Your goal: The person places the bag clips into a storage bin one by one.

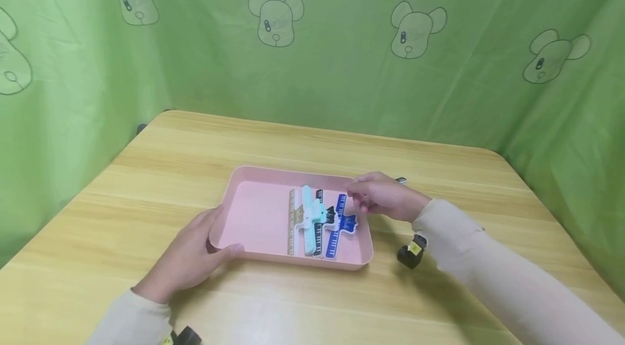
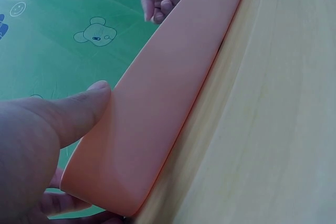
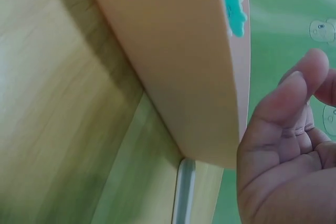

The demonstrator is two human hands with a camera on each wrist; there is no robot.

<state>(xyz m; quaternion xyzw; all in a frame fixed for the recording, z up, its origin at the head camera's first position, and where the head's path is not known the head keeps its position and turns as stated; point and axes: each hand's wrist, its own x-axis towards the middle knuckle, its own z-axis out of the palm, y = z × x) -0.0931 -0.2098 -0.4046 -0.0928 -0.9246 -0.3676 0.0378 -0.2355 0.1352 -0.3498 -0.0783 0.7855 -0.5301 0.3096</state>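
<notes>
A shallow pink tray [image 1: 254, 209] lies on the table. My left hand [image 1: 192, 253] grips its near left corner, with the thumb over the front rim and fingers along the left side. In the tray's right half are piano-key-patterned clips: a tan clip [image 1: 291, 231], a mint clip [image 1: 309, 236], a black clip [image 1: 319, 228] and a blue clip [image 1: 334, 236]. The mint one lies partly over its neighbours. Over the tray's far right corner is my right hand [image 1: 383, 196], its fingers loosely bent. The right wrist view shows nothing between thumb [image 3: 283, 98] and fingers.
Beyond my right hand, the end of another piano-key-patterned piece [image 1: 401, 180] shows on the wooden table [image 1: 161, 166]; the hand hides most of it. Green curtains [image 1: 337, 84] hang behind the table and at both sides. Black wrist devices are on both arms.
</notes>
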